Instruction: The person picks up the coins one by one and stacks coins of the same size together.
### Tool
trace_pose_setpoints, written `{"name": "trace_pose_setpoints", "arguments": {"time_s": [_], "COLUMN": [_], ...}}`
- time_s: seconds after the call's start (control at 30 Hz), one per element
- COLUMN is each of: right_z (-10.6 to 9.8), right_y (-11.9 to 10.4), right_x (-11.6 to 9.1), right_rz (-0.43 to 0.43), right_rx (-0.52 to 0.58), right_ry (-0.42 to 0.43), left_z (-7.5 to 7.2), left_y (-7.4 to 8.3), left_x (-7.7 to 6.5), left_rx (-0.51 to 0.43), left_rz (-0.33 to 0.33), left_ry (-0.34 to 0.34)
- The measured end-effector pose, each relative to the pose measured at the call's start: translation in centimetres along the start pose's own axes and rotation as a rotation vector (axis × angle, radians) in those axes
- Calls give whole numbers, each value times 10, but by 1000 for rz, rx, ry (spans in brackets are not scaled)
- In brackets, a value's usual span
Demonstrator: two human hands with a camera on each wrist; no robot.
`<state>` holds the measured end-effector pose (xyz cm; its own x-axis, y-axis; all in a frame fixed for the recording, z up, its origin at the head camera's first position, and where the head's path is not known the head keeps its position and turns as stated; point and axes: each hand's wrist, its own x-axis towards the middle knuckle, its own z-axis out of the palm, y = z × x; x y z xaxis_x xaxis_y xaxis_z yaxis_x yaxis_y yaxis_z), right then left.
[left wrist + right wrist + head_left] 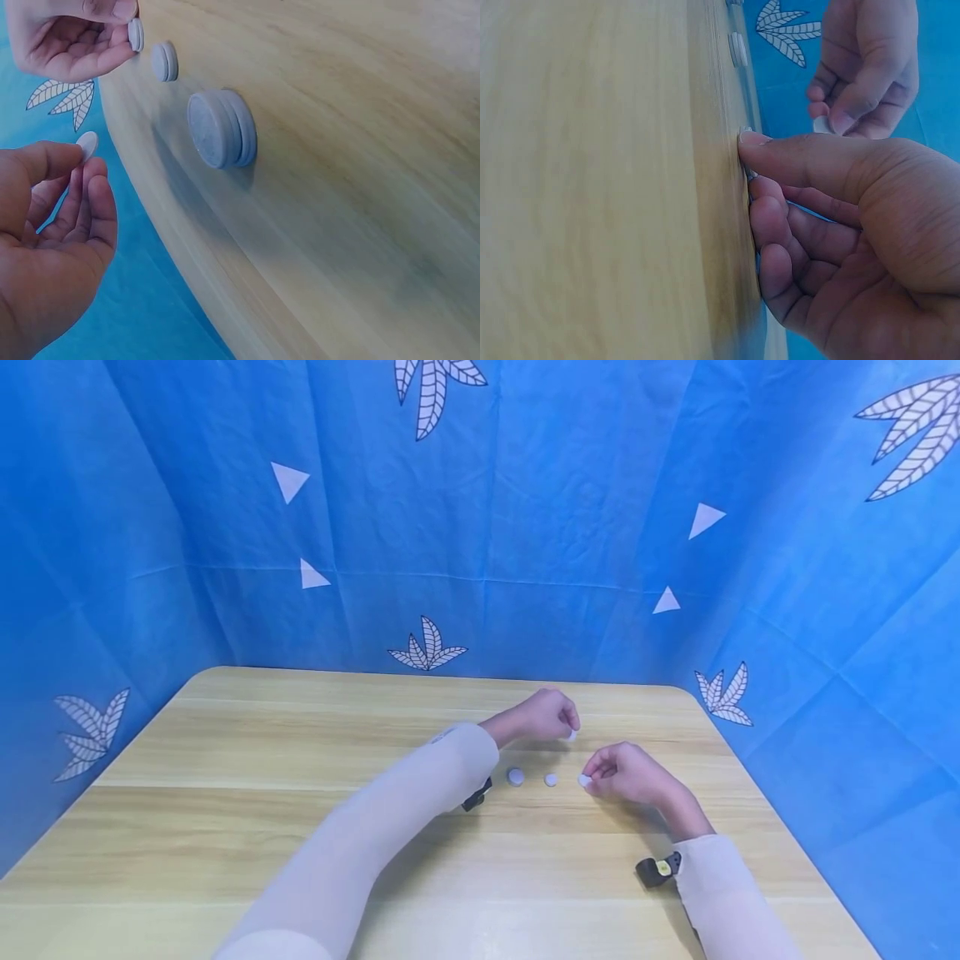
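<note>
Between its thumb and fingertips my left hand pinches a small white disc, raised over the far right part of the wooden table. Nearer to me, my right hand grips another pale disc or short stack down at the tabletop; its fingers mostly cover that piece in the right wrist view. Left of the right hand stands a small stack of discs. Further left is a wider, thicker stack of round grey-white discs. These pieces form a rough row.
The light wooden table has rounded far corners. Blue cloth with white leaf and triangle prints hangs behind it and along both sides. A black strap-on camera sits at the right wrist, close over the table.
</note>
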<state>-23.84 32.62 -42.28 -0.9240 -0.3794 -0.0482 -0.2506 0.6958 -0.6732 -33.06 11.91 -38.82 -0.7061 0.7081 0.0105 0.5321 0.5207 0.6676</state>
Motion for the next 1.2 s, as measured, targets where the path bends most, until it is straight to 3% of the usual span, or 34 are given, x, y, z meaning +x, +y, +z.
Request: {"name": "trace_pose_setpoints", "arguments": {"time_s": [0.8, 1.2], "right_z": [1, 1], "right_y": [-1, 0], "right_x": [-3, 0], "right_rz": [18, -1], "right_rx": [0, 6], "right_ry": [2, 2], "left_z": [9, 17], "left_y": [9, 7], "left_x": [-29, -31], "left_rx": [-29, -80], "left_rz": [24, 6], "left_ry": [-50, -74]}}
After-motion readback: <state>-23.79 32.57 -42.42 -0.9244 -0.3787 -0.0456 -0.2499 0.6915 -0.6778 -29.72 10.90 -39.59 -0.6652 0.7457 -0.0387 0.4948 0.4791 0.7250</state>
